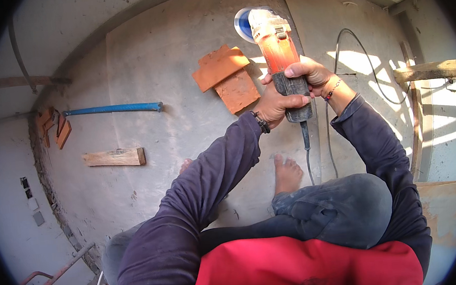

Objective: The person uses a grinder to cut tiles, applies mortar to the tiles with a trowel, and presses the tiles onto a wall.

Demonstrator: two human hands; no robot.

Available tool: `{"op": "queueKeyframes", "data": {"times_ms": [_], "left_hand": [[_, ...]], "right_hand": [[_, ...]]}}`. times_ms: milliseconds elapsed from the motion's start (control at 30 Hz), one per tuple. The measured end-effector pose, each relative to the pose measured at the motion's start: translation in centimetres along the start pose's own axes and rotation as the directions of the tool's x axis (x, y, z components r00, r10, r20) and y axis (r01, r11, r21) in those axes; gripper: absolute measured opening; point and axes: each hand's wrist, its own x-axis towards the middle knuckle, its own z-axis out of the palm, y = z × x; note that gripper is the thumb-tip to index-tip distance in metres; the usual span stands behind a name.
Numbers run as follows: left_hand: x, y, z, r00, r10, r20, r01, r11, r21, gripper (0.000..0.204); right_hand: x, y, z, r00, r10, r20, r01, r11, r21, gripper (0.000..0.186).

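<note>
Both my hands are wrapped round the black rear handle of an orange angle grinder [278,51]. My left hand [274,104] grips the handle's near end from the left, its thumb lying across it. Higher up and to the right, my right hand [311,74] closes on the body with the thumb on top. A blue-and-white disc [244,25] sits at the grinder's far end, pointing away from me. Left of the tool, several orange clay tiles [222,68] lie overlapped on the floor, apart from the disc.
A black power cord [308,152] runs from the grinder, and cable loops across the floor at right. Left lie a blue pipe [113,109], a wooden block [114,158] and broken tile pieces [62,131]. My bare foot [287,174] rests below the grinder. A wooden beam [431,71] stands right.
</note>
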Motion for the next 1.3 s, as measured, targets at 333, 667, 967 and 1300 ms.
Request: {"op": "queueKeyframes", "data": {"times_ms": [333,667,967,1300], "left_hand": [[-1.3,-1.2,1.6,0.927,0.145,-0.347,-0.026,0.944,0.328,0.057],[-3.5,-0.6,-2.6,0.979,-0.071,-0.190,0.191,0.643,0.742,0.058],[-6.6,10.4,-10.6,0.922,0.385,-0.044,0.246,-0.495,0.833,0.064],[-4.5,9.5,-12.9,0.923,0.379,-0.068,0.236,-0.419,0.877,0.067]], "right_hand": [[0.9,1.3,2.1,0.930,-0.205,-0.304,0.017,0.853,-0.522,0.028],[1.4,3.2,1.8,0.978,-0.163,-0.133,0.123,0.957,-0.263,0.045],[5.9,6.0,2.3,0.867,-0.176,-0.467,-0.179,0.764,-0.620,0.046],[7.4,6.7,3.4,0.873,-0.193,-0.448,-0.222,0.661,-0.717,0.059]]}}
